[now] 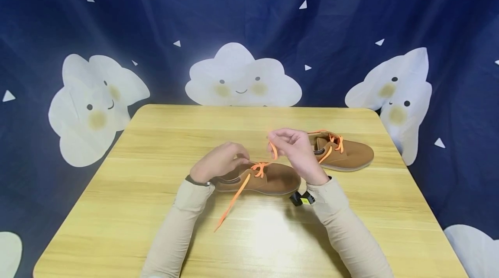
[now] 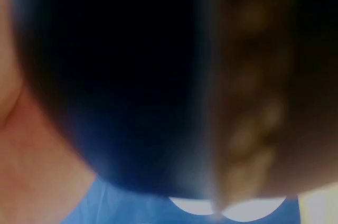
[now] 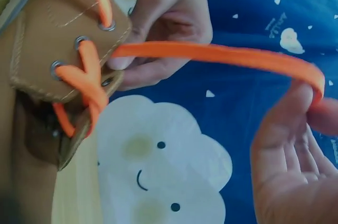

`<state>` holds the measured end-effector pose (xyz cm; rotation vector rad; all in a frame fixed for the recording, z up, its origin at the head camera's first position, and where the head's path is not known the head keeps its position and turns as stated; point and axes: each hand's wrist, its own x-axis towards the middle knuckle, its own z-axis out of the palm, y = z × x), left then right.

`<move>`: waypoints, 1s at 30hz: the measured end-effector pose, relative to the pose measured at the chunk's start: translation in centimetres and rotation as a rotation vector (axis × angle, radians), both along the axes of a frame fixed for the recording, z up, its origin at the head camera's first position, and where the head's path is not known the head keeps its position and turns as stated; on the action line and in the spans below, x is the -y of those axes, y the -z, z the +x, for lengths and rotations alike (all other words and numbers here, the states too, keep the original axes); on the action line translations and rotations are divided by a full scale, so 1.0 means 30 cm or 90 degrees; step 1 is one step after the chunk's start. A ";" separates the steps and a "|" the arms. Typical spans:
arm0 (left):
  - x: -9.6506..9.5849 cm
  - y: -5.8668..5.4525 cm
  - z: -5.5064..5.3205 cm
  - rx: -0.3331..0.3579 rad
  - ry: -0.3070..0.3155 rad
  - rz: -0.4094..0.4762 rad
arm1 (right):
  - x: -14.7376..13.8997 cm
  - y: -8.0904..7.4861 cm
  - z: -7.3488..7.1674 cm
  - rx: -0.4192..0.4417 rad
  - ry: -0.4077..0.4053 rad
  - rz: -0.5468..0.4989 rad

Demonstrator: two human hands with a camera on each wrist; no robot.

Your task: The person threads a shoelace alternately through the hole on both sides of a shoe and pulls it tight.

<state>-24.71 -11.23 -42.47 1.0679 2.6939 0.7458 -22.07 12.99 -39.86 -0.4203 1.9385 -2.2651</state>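
Observation:
A brown shoe [image 1: 278, 178] with orange laces lies on the table, toe to the right. My left hand [image 1: 222, 161] is at its far side, thumb and finger pinching the edge of the eyelet flap [image 3: 113, 39]. Between the thumb and finger of my right hand [image 1: 294, 146] is an orange shoelace [image 3: 211, 53], which stretches from the far side of the flap. The lace's other end [image 1: 233, 204] hangs over the near side onto the table. In the left wrist view a dark, blurred shape covers most of the picture, with skin [image 2: 37, 166] at left.
A second brown shoe [image 1: 354, 154] with orange laces stands behind my right hand, toe to the right. The light wooden table [image 1: 128, 208] meets a dark blue curtain [image 1: 163, 5] with white clouds at its back edge.

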 end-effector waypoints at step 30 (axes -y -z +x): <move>-0.011 0.018 -0.010 0.026 -0.065 0.004 | 0.079 0.140 -0.021 0.086 -0.134 0.319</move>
